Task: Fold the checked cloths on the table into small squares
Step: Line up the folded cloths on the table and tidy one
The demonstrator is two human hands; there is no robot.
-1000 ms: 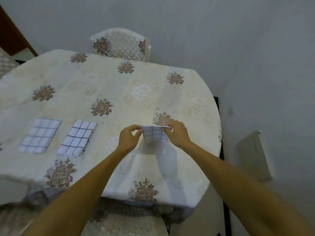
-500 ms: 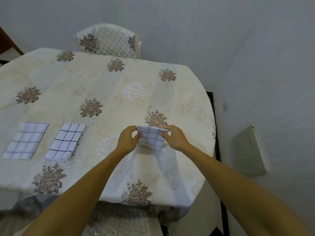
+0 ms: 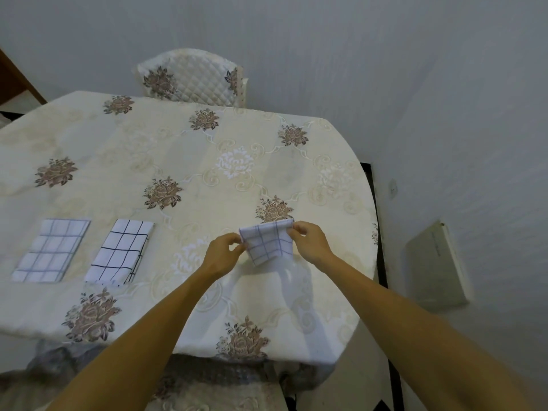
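Note:
A small white cloth with a thin blue check (image 3: 268, 243) is held just above the table, folded down to a small square. My left hand (image 3: 223, 252) pinches its left top corner and my right hand (image 3: 308, 240) pinches its right top corner. Two other folded cloths lie flat to the left: one with a black check (image 3: 120, 252) and one with a grey-blue check (image 3: 52, 250) further left. The table (image 3: 207, 161) wears a cream cover with brown flowers.
A quilted chair back (image 3: 192, 77) stands at the table's far side. Another chair seat (image 3: 207, 393) is below the near edge. A beige panel (image 3: 436, 262) leans on the wall to the right. Dark wood (image 3: 14, 78) shows at far left.
The held cloth now hangs more squarely between my hands, its face turned toward me. My view has shifted slightly, so the two flat cloths appear further right.

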